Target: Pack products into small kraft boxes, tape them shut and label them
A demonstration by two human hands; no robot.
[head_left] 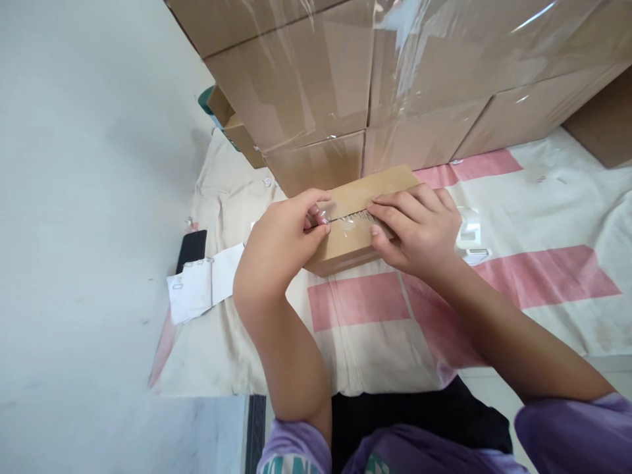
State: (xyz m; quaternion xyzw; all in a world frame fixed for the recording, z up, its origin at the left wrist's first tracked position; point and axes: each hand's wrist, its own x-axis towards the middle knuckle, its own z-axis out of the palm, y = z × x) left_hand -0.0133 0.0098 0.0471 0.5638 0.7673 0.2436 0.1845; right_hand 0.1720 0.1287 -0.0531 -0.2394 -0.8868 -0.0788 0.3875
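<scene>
A small brown cardboard box [368, 191] lies on the cloth in front of me, its two top flaps meeting at a narrow seam. My left hand [279, 240] is at the box's left end, thumb and fingertips pinching a bit of clear tape [322, 216] over the seam. On the right part of the box rests my right hand [419, 224], fingers stretched out along the seam and thumb on the near flap. Some dark, jagged marks show along the seam between the hands. To the right of my right hand, partly hidden by it, is a white tape dispenser [469, 230].
Large cartons wrapped in clear film [316, 85] are stacked behind the box. A cream and pink cloth [365, 299] covers the surface. At left lie clipped white papers [202, 286] and a black phone-like object [192, 247], near a pale wall [89, 197].
</scene>
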